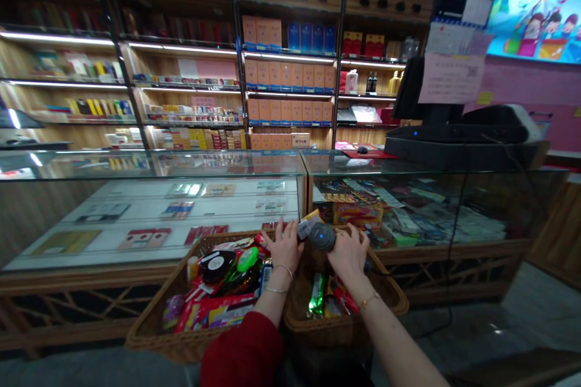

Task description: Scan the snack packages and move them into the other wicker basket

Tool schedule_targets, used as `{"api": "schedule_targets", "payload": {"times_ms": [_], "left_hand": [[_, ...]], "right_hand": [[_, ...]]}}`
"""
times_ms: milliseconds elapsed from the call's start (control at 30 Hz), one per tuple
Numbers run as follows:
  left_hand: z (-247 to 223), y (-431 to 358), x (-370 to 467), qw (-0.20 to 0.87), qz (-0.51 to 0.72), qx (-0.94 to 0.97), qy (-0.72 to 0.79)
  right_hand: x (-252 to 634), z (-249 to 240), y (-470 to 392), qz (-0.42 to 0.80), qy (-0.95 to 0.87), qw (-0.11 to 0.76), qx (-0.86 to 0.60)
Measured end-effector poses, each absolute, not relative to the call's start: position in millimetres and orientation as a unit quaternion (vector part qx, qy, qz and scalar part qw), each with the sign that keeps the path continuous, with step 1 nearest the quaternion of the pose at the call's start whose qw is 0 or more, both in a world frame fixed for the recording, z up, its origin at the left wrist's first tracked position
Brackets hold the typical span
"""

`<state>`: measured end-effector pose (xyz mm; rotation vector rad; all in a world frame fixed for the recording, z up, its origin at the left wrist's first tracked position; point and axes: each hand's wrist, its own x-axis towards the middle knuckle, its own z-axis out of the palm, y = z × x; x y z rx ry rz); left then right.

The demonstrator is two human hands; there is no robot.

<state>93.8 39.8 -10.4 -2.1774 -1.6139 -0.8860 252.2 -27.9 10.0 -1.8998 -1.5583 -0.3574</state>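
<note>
My left hand (284,248), at the end of a red sleeve, holds a small yellow and white packet (310,224) with a barcode label. Close to its right, my right hand (348,252) is wrapped round a dark handheld scanner (322,236), its head turned toward the packet. Both hands are above two wicker baskets. The left basket (157,314) is full of colourful snack packs, among them a bright green item (247,259) and a black round container (218,265). In the right basket (394,293) lie a shiny green packet (316,295) and some red and yellow packs.
Behind the baskets runs a glass display counter (227,163) with flat packs inside. A monitor (408,87) and dark machine stand on its right part. A black cable (456,242) hangs down the front at the right. Lit shelves with boxes (290,77) line the back wall.
</note>
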Motion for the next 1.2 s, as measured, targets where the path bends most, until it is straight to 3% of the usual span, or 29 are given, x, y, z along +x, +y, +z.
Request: {"api": "schedule_targets", "payload": {"times_ms": [567, 1200], "left_hand": [[-7.5, 34.7, 94.5, 0.149, -0.286, -0.759, -0.565], [-7.4, 30.7, 93.4, 0.147, -0.291, -0.761, -0.561]], "right_hand": [[253.2, 8.7, -26.2, -0.157, -0.597, 0.366, -0.697], [249.9, 14.9, -31.7, -0.150, -0.596, 0.332, -0.715]]}}
